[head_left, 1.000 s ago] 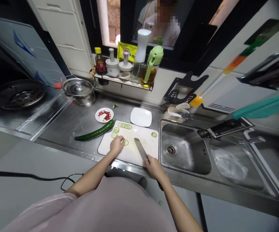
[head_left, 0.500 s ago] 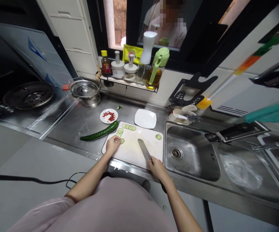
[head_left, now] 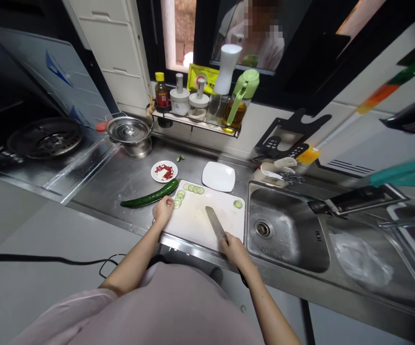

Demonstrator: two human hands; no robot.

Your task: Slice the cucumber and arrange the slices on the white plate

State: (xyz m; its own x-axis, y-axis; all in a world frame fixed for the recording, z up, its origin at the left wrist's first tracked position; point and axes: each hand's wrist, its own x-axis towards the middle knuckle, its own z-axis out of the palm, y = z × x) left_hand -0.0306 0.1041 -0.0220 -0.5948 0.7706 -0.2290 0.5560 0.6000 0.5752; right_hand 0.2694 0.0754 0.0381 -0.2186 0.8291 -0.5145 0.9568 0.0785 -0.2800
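My right hand (head_left: 233,247) is closed on the handle of a knife (head_left: 215,223), whose blade lies over the white cutting board (head_left: 196,223). At the board's left edge is my left hand (head_left: 163,210), fingers pinched together beside several cucumber slices (head_left: 177,203); what they hold, if anything, is too small to tell. More slices (head_left: 194,189) overlap in a row along the board's back edge, and a few (head_left: 238,204) sit at its back right corner. A whole green cucumber (head_left: 149,199) lies left of the board.
Behind the board are a small plate of red pieces (head_left: 164,171) and a white square plate (head_left: 218,176). A sink (head_left: 286,235) is on the right. A lidded steel pot (head_left: 131,136) stands at the back left, near a rack (head_left: 196,122) of bottles and jars.
My left hand has moved slightly left, to the board's edge. The slice that was beside its fingertips no longer shows there. The knife and my right hand are nearly unmoved.
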